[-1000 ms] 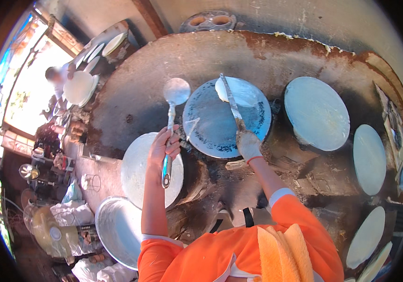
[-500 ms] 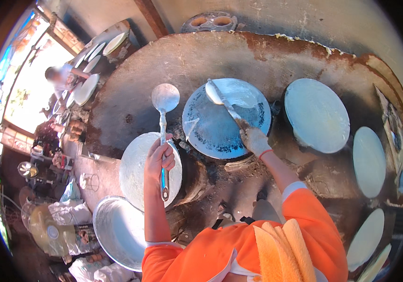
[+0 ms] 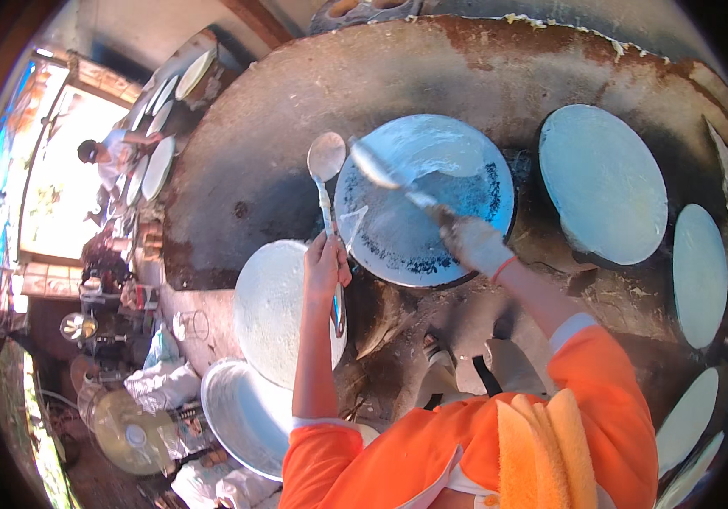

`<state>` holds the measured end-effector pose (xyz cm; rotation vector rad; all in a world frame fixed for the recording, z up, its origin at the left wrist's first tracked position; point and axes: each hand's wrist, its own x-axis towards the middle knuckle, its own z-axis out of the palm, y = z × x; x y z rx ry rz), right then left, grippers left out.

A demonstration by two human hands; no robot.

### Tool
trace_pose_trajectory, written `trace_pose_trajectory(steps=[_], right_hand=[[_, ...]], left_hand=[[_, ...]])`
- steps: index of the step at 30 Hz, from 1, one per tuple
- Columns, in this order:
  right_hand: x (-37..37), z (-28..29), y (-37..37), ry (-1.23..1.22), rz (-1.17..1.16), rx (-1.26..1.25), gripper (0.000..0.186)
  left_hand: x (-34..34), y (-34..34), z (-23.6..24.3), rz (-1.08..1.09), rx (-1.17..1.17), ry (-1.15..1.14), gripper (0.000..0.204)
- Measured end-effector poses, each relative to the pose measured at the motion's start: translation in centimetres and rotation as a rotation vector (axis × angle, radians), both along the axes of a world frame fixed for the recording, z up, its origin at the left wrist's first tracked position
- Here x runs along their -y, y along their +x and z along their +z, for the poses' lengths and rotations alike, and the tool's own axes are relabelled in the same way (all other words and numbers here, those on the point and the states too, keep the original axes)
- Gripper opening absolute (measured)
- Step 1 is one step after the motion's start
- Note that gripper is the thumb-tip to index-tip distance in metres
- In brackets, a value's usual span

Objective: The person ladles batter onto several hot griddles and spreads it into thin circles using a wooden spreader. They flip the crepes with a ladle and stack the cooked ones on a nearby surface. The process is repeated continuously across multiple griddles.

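My left hand (image 3: 327, 265) grips the handle of a ladle (image 3: 327, 156), its round bowl raised beyond the hand. Below that hand is a wide round vessel of white batter (image 3: 272, 310). My right hand (image 3: 474, 243), in a whitish glove with a red band at the wrist, is closed on a long spatula (image 3: 374, 164). The spatula's flat blade, blurred by motion, is over the far left part of a round griddle (image 3: 432, 242). White batter (image 3: 440, 144) covers the far part of the griddle; the near part looks bare with dark specks at its edge.
Another round white-topped griddle (image 3: 603, 185) sits to the right, with pale discs (image 3: 701, 276) beyond it. A metal basin (image 3: 220, 407) stands at lower left near a fan (image 3: 133, 434). A person (image 3: 111, 157) works at far left beside more discs. The clay stove top (image 3: 254, 144) spans the back.
The spatula blade has swung left and slightly toward me over the griddle. The ladle's bowl now sits closer to the griddle's left edge. My view has shifted a little.
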<state>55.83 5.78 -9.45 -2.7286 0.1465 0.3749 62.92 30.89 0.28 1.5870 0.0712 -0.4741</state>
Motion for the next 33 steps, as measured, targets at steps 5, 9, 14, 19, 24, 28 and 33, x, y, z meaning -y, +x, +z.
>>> trace_pose_trajectory(steps=[5, 9, 14, 19, 24, 28, 33], right_hand=[[2.2, -0.9, -2.3, -0.031, 0.168, 0.385, 0.044], [-1.1, 4.0, -1.6, 0.287, -0.022, 0.166, 0.047], [0.6, 2.5, -3.7, 0.477, -0.072, 0.538, 0.041], [0.0, -1.6, -2.7, 0.469, -0.092, 0.056, 0.035], [1.6, -5.8, -2.9, 0.794, -0.081, 0.268, 0.037], [1.3, -2.7, -0.9, 0.505, 0.033, 0.344, 0.035], [0.4, -5.1, -5.2, 1.151, -0.047, 0.005, 0.037]], left_hand=[[-0.2, 3.2, -2.5, -0.119, 0.141, 0.143, 0.019], [1.4, 9.4, -7.7, -0.114, 0.783, 0.495, 0.029], [1.3, 2.9, -7.3, -0.187, 0.714, 0.855, 0.047], [-4.3, -2.9, -7.6, -0.298, 0.568, 1.284, 0.051], [-4.9, -9.0, -6.5, -0.226, 0.558, 1.268, 0.05], [-3.4, -13.1, -5.6, -0.202, 0.411, 1.319, 0.052], [-4.0, -18.0, -6.5, -0.187, 0.401, 1.112, 0.054]])
